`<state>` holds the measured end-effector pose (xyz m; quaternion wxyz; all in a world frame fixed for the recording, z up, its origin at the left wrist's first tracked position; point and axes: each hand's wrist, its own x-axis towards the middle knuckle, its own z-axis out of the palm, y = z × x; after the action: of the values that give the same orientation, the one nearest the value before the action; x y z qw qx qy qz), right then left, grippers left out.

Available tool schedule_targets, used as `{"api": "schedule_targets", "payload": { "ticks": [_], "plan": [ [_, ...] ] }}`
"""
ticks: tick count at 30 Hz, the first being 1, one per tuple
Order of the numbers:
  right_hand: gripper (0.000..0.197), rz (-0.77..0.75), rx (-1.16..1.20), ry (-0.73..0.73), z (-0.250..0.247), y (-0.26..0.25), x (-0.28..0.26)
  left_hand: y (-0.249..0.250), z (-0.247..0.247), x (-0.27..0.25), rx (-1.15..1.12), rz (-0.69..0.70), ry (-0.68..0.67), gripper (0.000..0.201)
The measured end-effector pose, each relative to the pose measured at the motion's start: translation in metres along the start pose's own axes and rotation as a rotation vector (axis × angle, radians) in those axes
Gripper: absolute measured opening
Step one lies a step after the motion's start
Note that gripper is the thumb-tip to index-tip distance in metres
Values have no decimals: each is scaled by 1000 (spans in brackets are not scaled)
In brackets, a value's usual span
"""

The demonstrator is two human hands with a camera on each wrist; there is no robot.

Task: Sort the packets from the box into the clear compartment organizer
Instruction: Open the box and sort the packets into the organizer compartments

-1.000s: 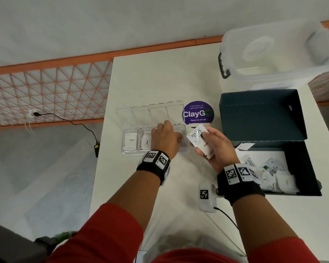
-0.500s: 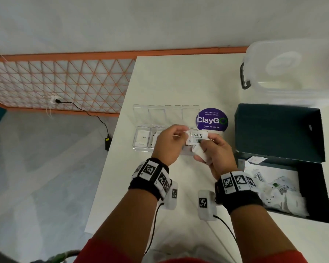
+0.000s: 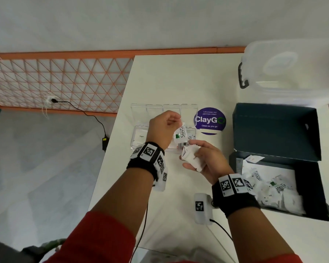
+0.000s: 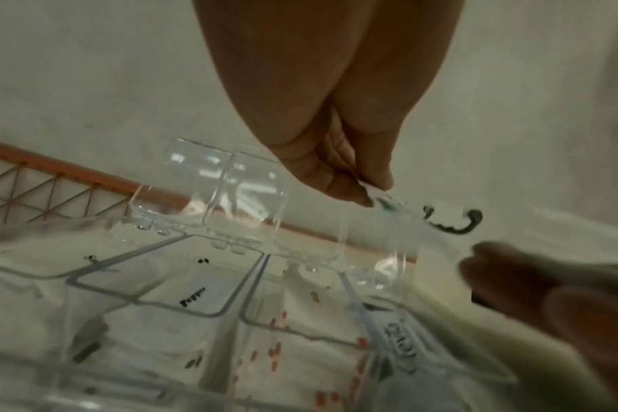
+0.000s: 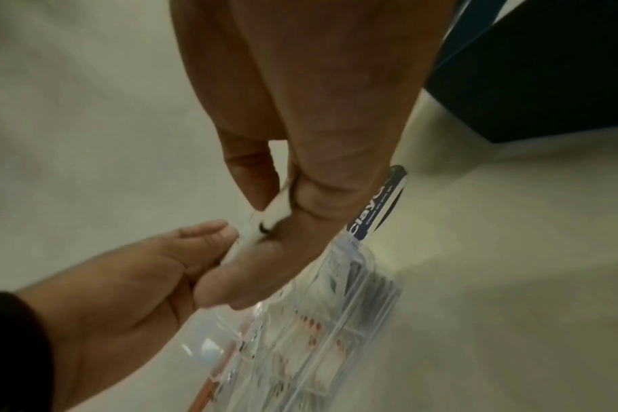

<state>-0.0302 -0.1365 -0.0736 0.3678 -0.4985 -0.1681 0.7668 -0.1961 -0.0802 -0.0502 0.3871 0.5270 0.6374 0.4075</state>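
Observation:
My left hand (image 3: 179, 123) pinches a white Stevia packet (image 3: 179, 137) by its top edge, so that it hangs over the right end of the clear compartment organizer (image 3: 134, 130). In the left wrist view the packet (image 4: 383, 198) sits between thumb and finger above the open compartments (image 4: 251, 278). Just to the right and nearer me, my right hand (image 3: 192, 153) grips a small bundle of white packets (image 3: 190, 158). The right wrist view shows that bundle (image 5: 267, 220). The dark blue box (image 3: 273, 130) lies open at the right, with several packets (image 3: 273, 188) in its tray.
A purple ClayGo sticker (image 3: 210, 120) is on the table between organizer and box. A clear lidded bin (image 3: 292, 67) stands at the back right. The organizer's lids (image 3: 154, 109) stand open at its far side. The table's left edge runs close beside the organizer.
The Stevia packet has passed from my right hand to my left, which left the compartments, took hold of it and lifted it over the organizer. My right hand drew back with the bundle.

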Motion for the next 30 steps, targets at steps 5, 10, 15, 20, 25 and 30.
{"api": "schedule_targets", "payload": {
  "ticks": [5,10,15,20,25,30],
  "plan": [
    [34,-4,27,63,-21,-3,0,-15,19,12,120,-25,-27,13],
    [31,-29,68,74,-28,-3,1,-30,35,10,277,45,-85,10],
    [30,-85,47,115,-24,-1,8,-29,39,6,701,247,-91,8],
    [26,-171,76,155,-17,-1,12,-17,26,-6,195,-12,-116,16],
    [27,-243,105,174,-4,-1,16,-10,7,-21,74,-135,-354,22],
    [39,-216,136,140,11,-1,16,-12,-10,-24,-10,-155,-188,30]
  ]
}}
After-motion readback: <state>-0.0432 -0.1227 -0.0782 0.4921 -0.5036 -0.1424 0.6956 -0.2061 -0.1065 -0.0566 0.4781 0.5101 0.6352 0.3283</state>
